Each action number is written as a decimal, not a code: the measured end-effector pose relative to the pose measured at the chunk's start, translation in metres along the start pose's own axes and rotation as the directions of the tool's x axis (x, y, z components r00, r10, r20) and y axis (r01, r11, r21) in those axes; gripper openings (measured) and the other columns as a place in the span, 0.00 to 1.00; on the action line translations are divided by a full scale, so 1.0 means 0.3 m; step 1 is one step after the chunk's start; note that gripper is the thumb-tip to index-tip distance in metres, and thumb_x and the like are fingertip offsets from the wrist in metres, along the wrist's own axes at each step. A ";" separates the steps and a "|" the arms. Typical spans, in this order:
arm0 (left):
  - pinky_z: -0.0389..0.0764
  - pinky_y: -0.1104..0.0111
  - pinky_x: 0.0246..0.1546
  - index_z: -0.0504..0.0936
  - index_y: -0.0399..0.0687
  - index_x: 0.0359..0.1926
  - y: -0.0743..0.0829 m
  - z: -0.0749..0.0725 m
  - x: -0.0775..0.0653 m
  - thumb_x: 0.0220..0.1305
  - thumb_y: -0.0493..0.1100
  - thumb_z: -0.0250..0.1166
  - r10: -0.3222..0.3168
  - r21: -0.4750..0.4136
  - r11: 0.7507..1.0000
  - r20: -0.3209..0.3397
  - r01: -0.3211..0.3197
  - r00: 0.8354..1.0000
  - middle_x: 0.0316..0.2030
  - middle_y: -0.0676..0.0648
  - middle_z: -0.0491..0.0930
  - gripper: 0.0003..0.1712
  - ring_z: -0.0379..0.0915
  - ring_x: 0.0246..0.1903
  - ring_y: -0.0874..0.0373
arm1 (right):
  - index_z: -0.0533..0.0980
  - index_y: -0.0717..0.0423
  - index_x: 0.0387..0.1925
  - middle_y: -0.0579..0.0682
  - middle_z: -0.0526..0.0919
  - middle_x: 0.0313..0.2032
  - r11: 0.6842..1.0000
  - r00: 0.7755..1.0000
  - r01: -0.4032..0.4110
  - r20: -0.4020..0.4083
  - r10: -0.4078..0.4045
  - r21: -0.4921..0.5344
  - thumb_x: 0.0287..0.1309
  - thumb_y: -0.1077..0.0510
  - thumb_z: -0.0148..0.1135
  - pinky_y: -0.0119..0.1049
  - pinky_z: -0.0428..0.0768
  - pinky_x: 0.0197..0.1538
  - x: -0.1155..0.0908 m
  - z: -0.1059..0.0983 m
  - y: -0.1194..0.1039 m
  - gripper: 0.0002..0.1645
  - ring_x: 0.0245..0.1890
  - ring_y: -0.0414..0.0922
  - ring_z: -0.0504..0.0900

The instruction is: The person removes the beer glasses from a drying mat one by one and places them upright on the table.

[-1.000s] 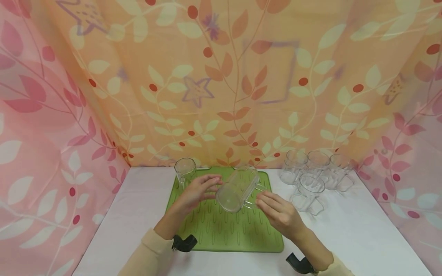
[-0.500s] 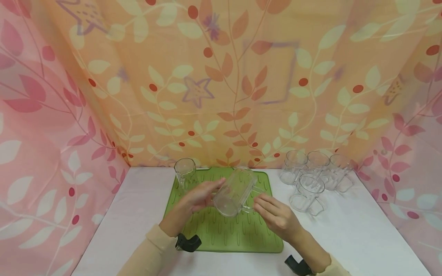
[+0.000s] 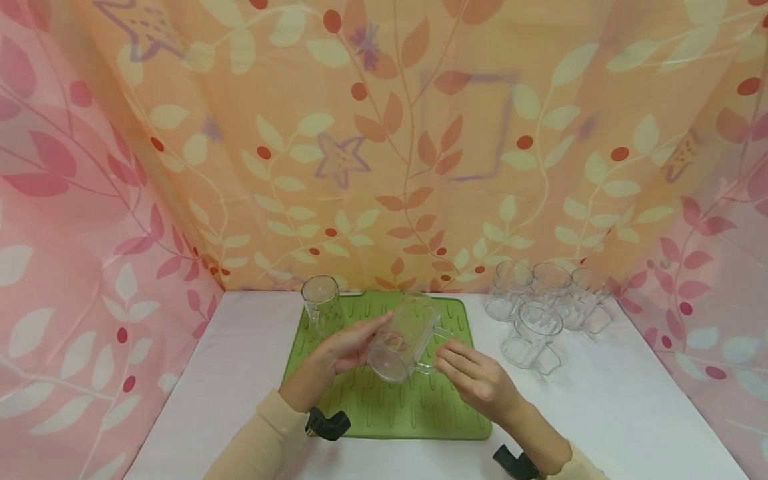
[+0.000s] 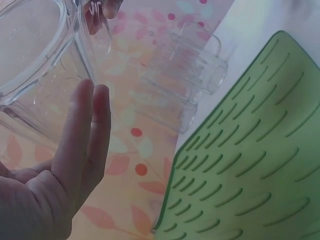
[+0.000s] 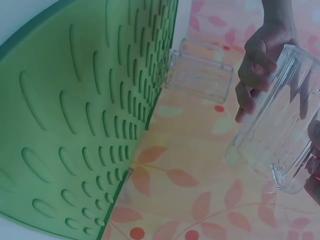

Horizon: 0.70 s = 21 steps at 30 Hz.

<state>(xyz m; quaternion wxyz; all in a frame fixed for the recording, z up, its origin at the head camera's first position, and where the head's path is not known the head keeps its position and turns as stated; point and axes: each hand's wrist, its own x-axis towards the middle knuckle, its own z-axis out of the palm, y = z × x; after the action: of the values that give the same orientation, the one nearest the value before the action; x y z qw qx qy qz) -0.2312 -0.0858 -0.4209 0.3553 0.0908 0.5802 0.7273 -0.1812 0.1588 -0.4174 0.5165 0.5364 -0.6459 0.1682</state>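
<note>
A clear glass mug (image 3: 401, 340) is held tilted above the green ridged mat (image 3: 414, 410), its base toward me. My right hand (image 3: 480, 379) pinches the handle at its right side. With thumb and fingers on opposite sides, my left hand (image 3: 354, 343) holds the mug's body from the left. The left wrist view shows the left fingers (image 4: 75, 125) lying along the glass. In the right wrist view the mug (image 5: 277, 135) is between both hands, and the right hand is mostly cut off.
Another glass mug (image 3: 322, 303) stands upright at the mat's back left corner. Several more clear mugs (image 3: 536, 333) stand grouped on the white table (image 3: 624, 400) to the right. A patterned curtain (image 3: 360, 220) closes off the back and sides.
My left hand has closed from beside the mug onto its body. The mug has shifted slightly left and down, with the right hand following on the handle.
</note>
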 end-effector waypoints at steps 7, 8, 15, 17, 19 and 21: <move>0.79 0.58 0.43 0.61 0.36 0.62 -0.001 -0.003 -0.004 0.62 0.63 0.52 -0.013 0.016 1.000 0.008 0.013 1.000 0.45 0.42 0.78 0.40 0.76 0.45 0.51 | 0.82 0.64 0.30 0.56 0.84 0.30 1.000 1.000 0.009 0.026 -0.009 -0.005 0.62 0.68 0.49 0.36 0.82 0.36 0.003 0.001 -0.006 0.14 0.31 0.50 0.83; 0.80 0.58 0.43 0.62 0.35 0.61 -0.002 -0.003 -0.005 0.62 0.63 0.52 -0.016 0.020 1.000 0.004 0.016 1.000 0.45 0.42 0.78 0.40 0.77 0.45 0.52 | 0.82 0.64 0.30 0.56 0.84 0.31 1.000 0.999 0.009 0.032 -0.009 -0.006 0.63 0.68 0.48 0.36 0.82 0.36 0.002 0.001 -0.007 0.14 0.31 0.50 0.83; 0.80 0.61 0.40 0.64 0.27 0.57 -0.011 -0.004 -0.004 0.62 0.61 0.52 -0.027 0.029 0.999 -0.035 0.028 0.999 0.43 0.42 0.80 0.40 0.78 0.43 0.53 | 0.81 0.63 0.32 0.55 0.84 0.32 1.000 0.999 -0.010 0.041 0.010 0.013 0.63 0.67 0.49 0.36 0.82 0.38 -0.001 0.008 -0.009 0.13 0.32 0.50 0.83; 0.80 0.61 0.40 0.64 0.28 0.58 -0.011 -0.003 -0.004 0.62 0.61 0.52 -0.026 0.021 0.999 -0.043 0.027 0.999 0.42 0.42 0.80 0.40 0.78 0.43 0.53 | 0.81 0.63 0.32 0.55 0.84 0.32 1.000 0.999 -0.017 0.038 0.016 0.021 0.62 0.66 0.50 0.36 0.82 0.38 0.000 0.008 -0.008 0.13 0.32 0.50 0.83; 0.80 0.61 0.40 0.64 0.29 0.58 -0.011 -0.002 -0.003 0.62 0.61 0.53 -0.024 0.015 1.000 -0.051 0.025 0.998 0.42 0.43 0.80 0.39 0.78 0.43 0.53 | 0.81 0.63 0.32 0.55 0.84 0.32 0.999 0.999 -0.021 0.033 0.020 0.027 0.62 0.66 0.50 0.36 0.82 0.38 0.001 0.008 -0.007 0.12 0.32 0.50 0.83; 0.80 0.61 0.40 0.63 0.30 0.59 -0.010 -0.001 -0.003 0.62 0.60 0.52 -0.023 0.010 1.000 -0.054 0.024 0.998 0.41 0.44 0.80 0.39 0.78 0.43 0.53 | 0.81 0.63 0.32 0.55 0.84 0.32 0.999 0.999 -0.022 0.032 0.021 0.032 0.62 0.66 0.51 0.36 0.82 0.38 0.003 0.007 -0.006 0.12 0.31 0.50 0.83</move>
<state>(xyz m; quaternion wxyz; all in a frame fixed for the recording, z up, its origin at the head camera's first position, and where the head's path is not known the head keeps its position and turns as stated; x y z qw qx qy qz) -0.2295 -0.0862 -0.4235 0.3475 0.0663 0.5946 0.7221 -0.1806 0.1562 -0.4180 0.4957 0.5404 -0.6568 0.1758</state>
